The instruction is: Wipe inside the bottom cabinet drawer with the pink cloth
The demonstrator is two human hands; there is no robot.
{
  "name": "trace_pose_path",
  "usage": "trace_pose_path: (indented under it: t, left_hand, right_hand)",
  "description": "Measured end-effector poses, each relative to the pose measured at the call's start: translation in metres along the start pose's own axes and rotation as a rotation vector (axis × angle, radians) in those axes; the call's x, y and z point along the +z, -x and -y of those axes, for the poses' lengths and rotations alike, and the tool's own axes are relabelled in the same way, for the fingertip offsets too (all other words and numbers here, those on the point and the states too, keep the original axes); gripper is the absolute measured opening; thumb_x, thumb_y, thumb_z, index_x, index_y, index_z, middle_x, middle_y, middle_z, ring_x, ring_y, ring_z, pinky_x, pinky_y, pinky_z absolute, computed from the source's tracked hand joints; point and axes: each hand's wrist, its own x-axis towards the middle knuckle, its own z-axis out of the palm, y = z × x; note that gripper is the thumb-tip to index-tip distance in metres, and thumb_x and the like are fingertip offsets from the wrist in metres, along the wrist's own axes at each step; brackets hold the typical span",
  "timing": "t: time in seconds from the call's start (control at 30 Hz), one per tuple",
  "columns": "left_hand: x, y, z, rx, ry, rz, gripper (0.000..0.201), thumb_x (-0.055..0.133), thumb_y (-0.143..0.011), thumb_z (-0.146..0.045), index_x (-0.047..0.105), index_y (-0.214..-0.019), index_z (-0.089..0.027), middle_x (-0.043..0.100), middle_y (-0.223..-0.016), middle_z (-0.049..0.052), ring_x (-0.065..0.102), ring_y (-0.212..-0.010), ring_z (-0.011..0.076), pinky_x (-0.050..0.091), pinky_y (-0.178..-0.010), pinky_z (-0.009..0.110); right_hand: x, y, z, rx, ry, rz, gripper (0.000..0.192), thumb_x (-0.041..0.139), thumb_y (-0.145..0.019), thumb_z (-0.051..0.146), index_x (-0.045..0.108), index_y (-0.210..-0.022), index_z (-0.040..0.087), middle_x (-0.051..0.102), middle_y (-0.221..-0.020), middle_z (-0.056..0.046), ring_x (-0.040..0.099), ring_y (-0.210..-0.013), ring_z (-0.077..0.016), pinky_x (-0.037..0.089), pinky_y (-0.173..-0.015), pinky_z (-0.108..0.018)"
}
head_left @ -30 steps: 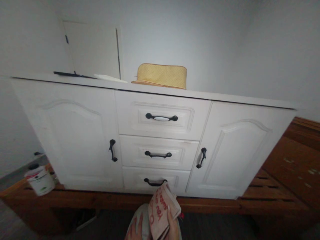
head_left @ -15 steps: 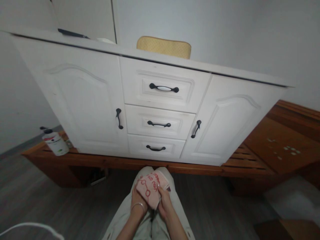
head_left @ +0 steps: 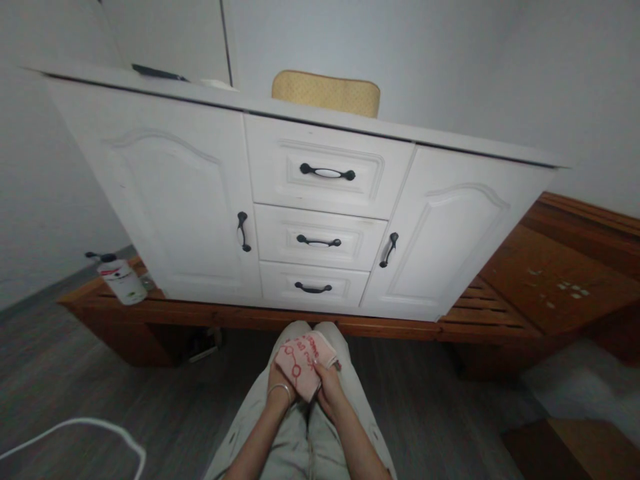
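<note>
A folded pink cloth (head_left: pixel 303 364) with red lettering rests over my knees. My left hand (head_left: pixel 277 385) grips it from the left and wears a thin bracelet at the wrist. My right hand (head_left: pixel 327 393) holds its right edge. Both hands sit low in the view, in front of a white cabinet (head_left: pixel 165 193) with two doors and three drawers. The bottom drawer's black handle (head_left: pixel 313 288) is the nearest part of it, a little beyond the cloth.
The cabinet stands on a low brown wooden platform (head_left: pixel 505 320). A white pump bottle (head_left: pixel 120 280) sits on the platform's left end. A yellow pouch (head_left: pixel 326 93) lies on the cabinet top. A white cable (head_left: pixel 95 427) curls over the dark floor at lower left.
The view tilted down and pulled back from the cabinet. The cloth, earlier raised near the bottom drawer handle, now lies lower over my knees with both hands on it.
</note>
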Motion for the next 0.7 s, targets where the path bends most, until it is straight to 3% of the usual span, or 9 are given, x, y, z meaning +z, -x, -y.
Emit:
trace_pose_path:
  t: [0.13, 0.27, 0.43, 0.7]
  left_hand:
    - [0.002, -0.004, 0.006, 0.013, -0.024, 0.015, 0.045, 0.056, -0.090, -0.031, 0.059, -0.133, -0.016, 0.061, -0.143, 0.013, 0.050, -0.137, 0.0252, 0.030, -0.122, 0.049]
    - [0.000, -0.004, 0.006, 0.009, -0.045, 0.009, 0.045, 0.048, -0.088, -0.022, 0.062, -0.131, -0.017, 0.065, -0.138, 0.011, 0.053, -0.134, 0.0230, 0.034, -0.121, 0.038]
    - [-0.005, 0.001, -0.004, -0.003, -0.055, -0.015, 0.043, 0.043, -0.087, -0.018, 0.066, -0.122, -0.013, 0.074, -0.121, 0.015, 0.063, -0.121, 0.0256, 0.043, -0.113, 0.038]
    - [-0.007, -0.001, -0.007, -0.028, -0.104, -0.024, 0.039, 0.041, -0.086, -0.018, 0.074, -0.105, -0.017, 0.077, -0.112, 0.013, 0.070, -0.106, 0.0247, 0.053, -0.100, 0.035]
  right_hand:
    - [0.000, 0.000, 0.000, -0.005, -0.007, 0.006, 0.060, 0.087, -0.058, 0.027, 0.068, -0.114, 0.016, 0.079, -0.109, -0.010, 0.073, -0.103, -0.0283, 0.048, -0.109, -0.050]
    - [-0.001, -0.002, 0.000, -0.015, -0.010, 0.015, 0.061, 0.087, -0.058, 0.028, 0.068, -0.114, 0.015, 0.079, -0.111, -0.012, 0.073, -0.104, -0.0298, 0.050, -0.107, -0.050]
    - [-0.002, -0.005, -0.002, -0.027, -0.049, 0.010, 0.055, 0.087, -0.058, 0.031, 0.071, -0.109, 0.015, 0.079, -0.109, -0.012, 0.074, -0.103, -0.0308, 0.050, -0.106, -0.050]
    - [-0.005, -0.013, -0.010, -0.052, -0.069, 0.048, 0.054, 0.090, -0.052, 0.038, 0.075, -0.099, 0.016, 0.080, -0.105, -0.012, 0.073, -0.104, -0.0331, 0.049, -0.107, -0.052]
